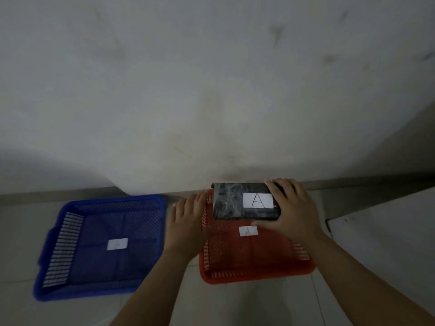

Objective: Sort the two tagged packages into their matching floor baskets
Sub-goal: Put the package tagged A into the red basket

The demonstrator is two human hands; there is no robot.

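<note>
A black wrapped package (pixel 231 203) with a white tag marked A hangs over the far part of the red basket (pixel 256 275). My right hand (pixel 290 211) is shut on the package's right end. A white label marked A lies on the red basket's floor. My left hand (pixel 186 228) is beside the red basket's left wall, fingers apart, holding nothing. To the left on the floor stands the blue basket (pixel 58 234), with a white label inside whose letter is too blurred to read. No second package is in view.
Both baskets stand on a pale tiled floor against a grey, stained wall (pixel 211 90). A pale flat surface (pixel 381 241) juts in at the right edge, close to the red basket.
</note>
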